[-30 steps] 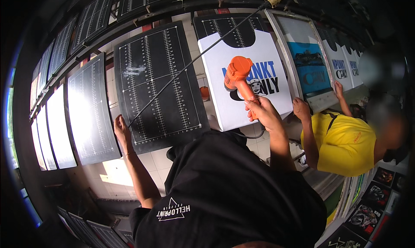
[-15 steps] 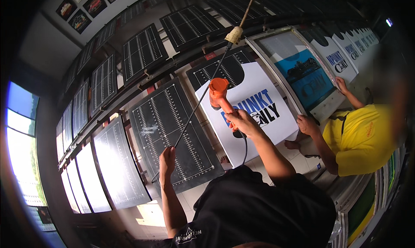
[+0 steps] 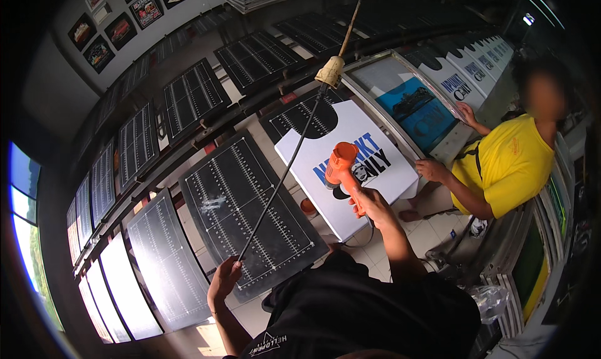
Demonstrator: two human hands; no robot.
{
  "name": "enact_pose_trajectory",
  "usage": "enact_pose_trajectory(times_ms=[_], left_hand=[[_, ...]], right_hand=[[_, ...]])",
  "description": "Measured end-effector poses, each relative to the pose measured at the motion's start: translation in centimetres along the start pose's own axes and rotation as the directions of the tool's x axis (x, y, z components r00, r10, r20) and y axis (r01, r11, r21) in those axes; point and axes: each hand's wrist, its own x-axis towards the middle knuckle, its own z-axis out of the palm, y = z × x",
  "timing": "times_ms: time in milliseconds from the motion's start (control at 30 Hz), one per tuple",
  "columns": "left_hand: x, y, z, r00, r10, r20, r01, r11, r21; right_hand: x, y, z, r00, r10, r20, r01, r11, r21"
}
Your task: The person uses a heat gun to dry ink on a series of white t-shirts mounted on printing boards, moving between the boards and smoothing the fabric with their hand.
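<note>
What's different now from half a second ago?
The orange blower, in the right hand, moved right, from near the left edge of the shirt to over its print. The left hand shifted toward the lower left corner of the black board, still holding the cord. Nothing was let go.

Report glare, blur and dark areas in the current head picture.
Head view: glare whites out flat white-looking rectangular boards at lower left; head view: blur hides the face of the person in a yellow short-sleeved shirt, yet the orange plastic handheld blower in the right hand reads clearly; head view: corners fade toward black.
</note>
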Motion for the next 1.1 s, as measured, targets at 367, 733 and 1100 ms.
enact_pose_trajectory(times_ms=[367, 733, 1100], left_hand=[[-3.9, -9.4, -8.8, 0.807, 0.286, 0.516, -0.173, 0.951, -0.256], [-15.4, -10.0, -15.4, 0.273, 0.481, 0.833, 0.055, 0.857, -0.513], [-23.9, -6.0, -19.8, -0.399, 0.571, 0.718, -0.157, 0.729, -0.667]], right_hand=[[-14.6, 7.1, 15.3, 0.94, -0.269, -0.208, 0.34, 0.715, 0.611], [-35.6, 13.1, 31.2, 0.894, -0.396, -0.209, 0.441, 0.705, 0.555], [-51.8, 21.1, 43.1, 0.902, -0.273, -0.334, 0.405, 0.803, 0.437]])
